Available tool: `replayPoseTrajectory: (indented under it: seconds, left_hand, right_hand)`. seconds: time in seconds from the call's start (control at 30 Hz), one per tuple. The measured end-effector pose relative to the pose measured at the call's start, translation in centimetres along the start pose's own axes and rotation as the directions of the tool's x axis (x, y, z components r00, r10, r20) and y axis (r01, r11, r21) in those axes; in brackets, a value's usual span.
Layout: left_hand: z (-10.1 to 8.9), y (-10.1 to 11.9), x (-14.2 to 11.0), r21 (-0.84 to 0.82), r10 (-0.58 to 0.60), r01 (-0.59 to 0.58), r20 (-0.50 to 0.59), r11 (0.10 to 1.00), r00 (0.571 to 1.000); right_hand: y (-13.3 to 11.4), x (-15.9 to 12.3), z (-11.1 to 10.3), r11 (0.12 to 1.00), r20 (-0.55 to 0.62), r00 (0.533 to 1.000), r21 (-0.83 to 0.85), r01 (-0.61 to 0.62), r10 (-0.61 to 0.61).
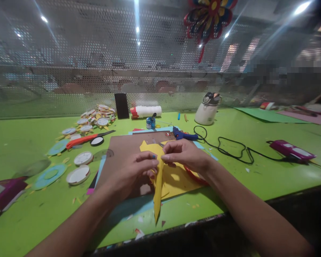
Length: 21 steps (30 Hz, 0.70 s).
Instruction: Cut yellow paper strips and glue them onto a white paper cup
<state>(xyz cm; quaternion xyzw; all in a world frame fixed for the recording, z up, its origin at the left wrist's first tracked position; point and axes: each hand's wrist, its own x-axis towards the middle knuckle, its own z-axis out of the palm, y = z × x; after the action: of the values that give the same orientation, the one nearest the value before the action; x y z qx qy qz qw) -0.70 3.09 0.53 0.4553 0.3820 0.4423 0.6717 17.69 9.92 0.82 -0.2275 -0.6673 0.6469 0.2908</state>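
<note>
A narrow yellow paper strip [158,194] is held upright between my hands, its pointed lower end reaching toward the table's front edge. My left hand [139,166] pinches it from the left; a small blue spot shows at one fingertip. My right hand [186,153] closes thumb and fingers on its right edge. Red scissors handles [194,177] show below my right palm, and a blade tip pokes out above its fingers; whether that hand grips them I cannot tell. Beneath lies a yellow paper sheet [179,187] on a brown board [117,153].
A blue glue gun [186,135] with a black cord lies behind my right hand. An orange cutter [81,141], white discs [83,158] and paper pieces fill the left. Behind stand a phone [121,106], a blue jar [150,123] and a white jug [207,112]. A purple device [291,150] lies right.
</note>
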Motion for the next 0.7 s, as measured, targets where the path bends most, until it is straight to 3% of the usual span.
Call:
replayPoseTrajectory:
  seconds: [0.27, 0.47, 0.7]
  left_hand:
    - [0.9, -0.1, 0.0, 0.012, -0.086, 0.087, -0.1, 0.996, 0.991]
    - [0.7, 0.1, -0.1, 0.044, -0.089, 0.094, -0.098, 0.995, 0.991]
    - [0.8, -0.4, 0.0, 0.04, -0.117, 0.12, -0.06, 0.992, 0.991]
  right_hand:
    - [0.5, 0.6, 0.5, 1.0, -0.077, 0.997, 0.018, -0.002, 0.003]
    - [0.6, 1.0, 0.5, 0.998, -0.147, 0.989, 0.056, 0.015, -0.007]
    - [0.7, 0.8, 1.6, 0.996, -0.14, 0.99, -0.086, -0.008, -0.004]
